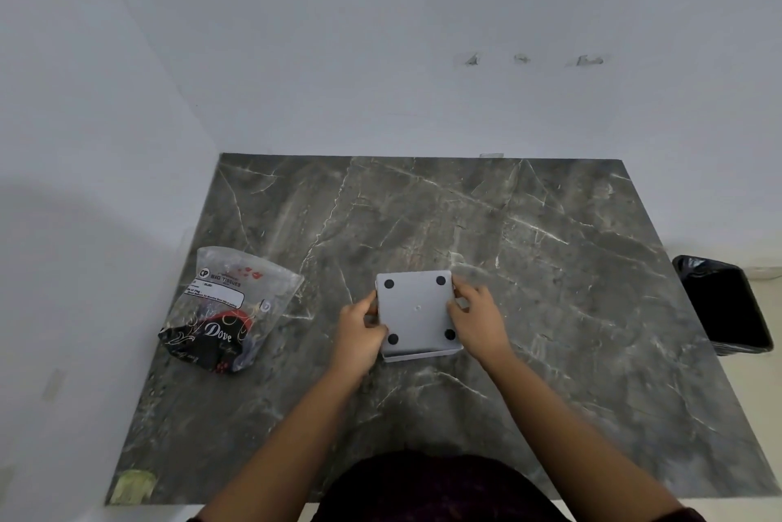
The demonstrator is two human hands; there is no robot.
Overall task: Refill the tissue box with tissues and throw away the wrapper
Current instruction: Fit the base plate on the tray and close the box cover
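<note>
Near the centre of the frame, slightly below the middle, a grey square tissue box (417, 312) lies upside down on a dark marble-patterned table (550, 267), its flat base facing up with four round black pads, one at each corner. A paler rim shows along its lower edge. Both hands grip it from opposite sides: the left hand (360, 329) curls around the left edge, thumb lying over the lower-left corner beside one black pad, and the right hand (478, 316) wraps the right edge with fingers bent over the rim. Bare forearms run down to the bottom of the frame, where a dark garment shows.

At the left of the table, well apart from the box, a crumpled plastic wrapper (230, 310) lies on the surface. Its clear upper part carries a round "CP" logo and the words "BIG TISSUES" with small red marks beside them; a white label below holds fine print too small to read. The lower, dark part bears the word "Dove" in white script on a red patch, with gold flourishes.

At the right edge of the frame, beside the table, stands a black bin (725, 305) lined with a black bag. Pale walls fill the upper frame, the far one marked with grey patches at upper right.
</note>
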